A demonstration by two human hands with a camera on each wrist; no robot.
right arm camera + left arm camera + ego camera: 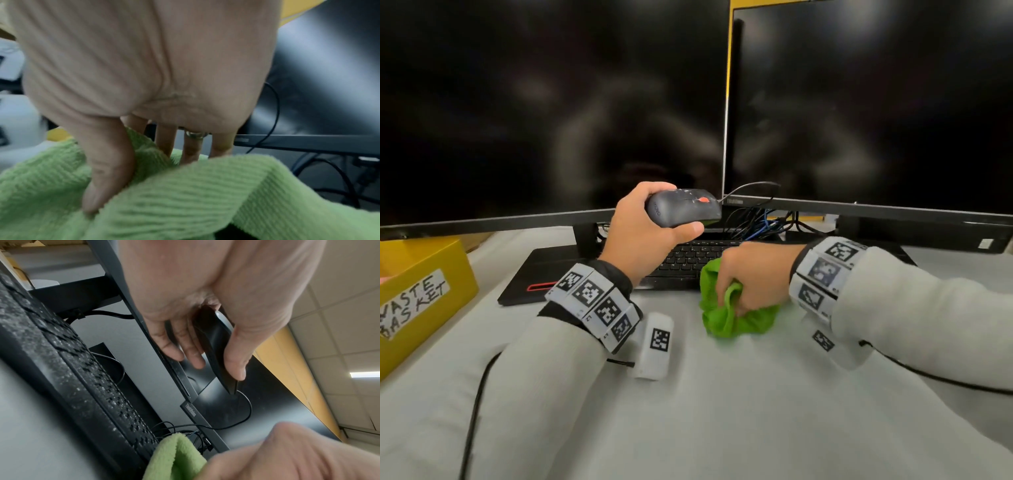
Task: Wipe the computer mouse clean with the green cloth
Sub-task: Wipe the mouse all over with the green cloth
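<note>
My left hand (654, 219) holds a dark grey wired mouse (683, 209) with a red scroll wheel up in the air, in front of the monitors. Thumb and fingers curl round its sides; the left wrist view shows the mouse (218, 344) from below, its cable trailing down. Lower and to the right, my right hand (750, 274) grips the bunched green cloth (726, 318) on the white table. In the right wrist view the thumb and fingers (168, 142) dig into the cloth (185, 194). The cloth (176, 456) and mouse are apart.
Two dark monitors (551, 102) stand close behind the hands, with a black keyboard (688, 257) and tangled cables (756, 219) under them. A yellow box labelled waste basket (421, 294) sits at the left. A white tagged block (654, 346) lies by my left wrist.
</note>
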